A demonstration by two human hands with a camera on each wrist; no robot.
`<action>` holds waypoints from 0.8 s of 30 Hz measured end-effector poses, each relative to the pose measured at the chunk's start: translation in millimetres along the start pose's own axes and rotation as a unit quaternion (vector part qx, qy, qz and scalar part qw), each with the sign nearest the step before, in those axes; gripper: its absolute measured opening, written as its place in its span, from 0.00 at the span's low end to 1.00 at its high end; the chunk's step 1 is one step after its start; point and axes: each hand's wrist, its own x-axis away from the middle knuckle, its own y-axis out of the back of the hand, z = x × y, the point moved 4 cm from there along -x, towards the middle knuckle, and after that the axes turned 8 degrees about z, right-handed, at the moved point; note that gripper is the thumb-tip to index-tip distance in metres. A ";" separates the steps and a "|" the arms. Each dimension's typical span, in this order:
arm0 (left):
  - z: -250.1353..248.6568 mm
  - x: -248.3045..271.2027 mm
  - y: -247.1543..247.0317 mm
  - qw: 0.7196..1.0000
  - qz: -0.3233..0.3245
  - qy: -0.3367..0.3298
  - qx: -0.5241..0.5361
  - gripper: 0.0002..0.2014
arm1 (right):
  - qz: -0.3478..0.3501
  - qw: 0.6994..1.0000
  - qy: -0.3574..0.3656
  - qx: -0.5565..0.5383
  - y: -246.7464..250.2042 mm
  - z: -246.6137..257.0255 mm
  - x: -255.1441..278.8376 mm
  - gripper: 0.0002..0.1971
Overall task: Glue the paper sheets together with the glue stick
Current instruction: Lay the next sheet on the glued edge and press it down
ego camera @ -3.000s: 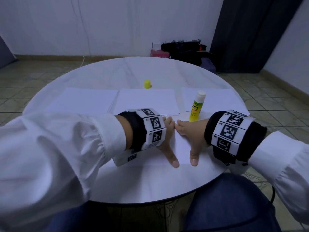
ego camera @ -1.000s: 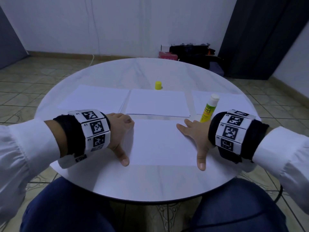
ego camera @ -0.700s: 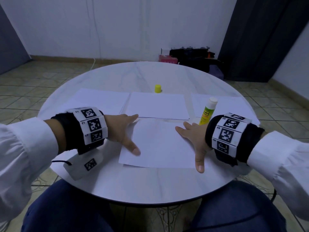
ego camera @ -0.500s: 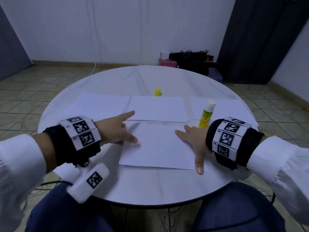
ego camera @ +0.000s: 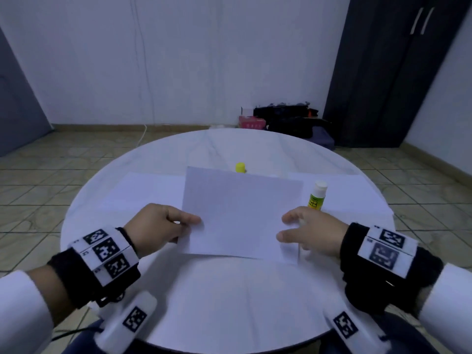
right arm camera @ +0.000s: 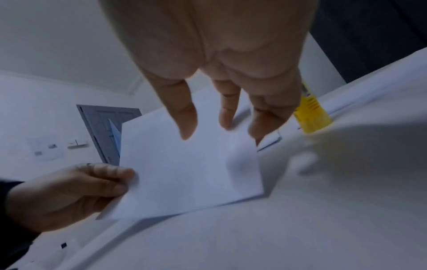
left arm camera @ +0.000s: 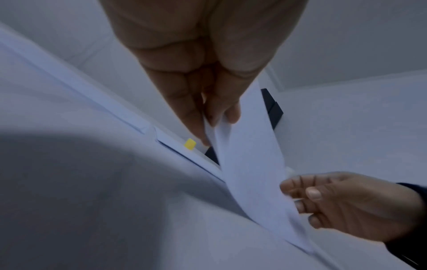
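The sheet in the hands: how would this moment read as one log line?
left hand: pinches sheet | right hand: open at its other edge | sheet: lifted, tilted | glue stick: upright, uncapped | cap: on table

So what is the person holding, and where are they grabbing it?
A paper sheet. The left hand pinches its left edge; the right hand is open at its right edge.

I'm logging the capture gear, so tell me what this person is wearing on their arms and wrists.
Both arms wear white sleeves with gathered cuffs. Behind the left hand and the right hand sits a black wristband wrapped by a white band of square black-and-white markers. A white tagged block hangs under each wrist, and a thin black cable trails from the left one.
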 end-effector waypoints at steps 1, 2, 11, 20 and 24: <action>-3.5 -4.2 3.3 1.000 -0.009 -0.004 -0.001 0.18 | -0.016 1.000 -0.002 -0.002 0.3 2.5 -5.8 0.24; -7.3 -11.0 6.6 1.000 -0.017 -0.010 -0.014 0.17 | -0.033 0.999 -0.004 0.004 1.0 5.9 -12.5 0.23; -41.8 -95.5 6.6 0.946 0.006 0.034 -0.323 0.26 | -0.074 0.980 -0.075 0.167 14.6 67.2 -73.1 0.17; -31.9 -128.5 -24.2 0.900 0.094 0.113 -0.411 0.36 | 0.033 0.953 -0.115 0.279 14.9 56.4 -96.6 0.13; -30.5 -128.5 -22.9 0.881 0.065 0.122 -0.453 0.42 | 0.034 0.957 -0.126 0.259 20.7 57.9 -91.1 0.16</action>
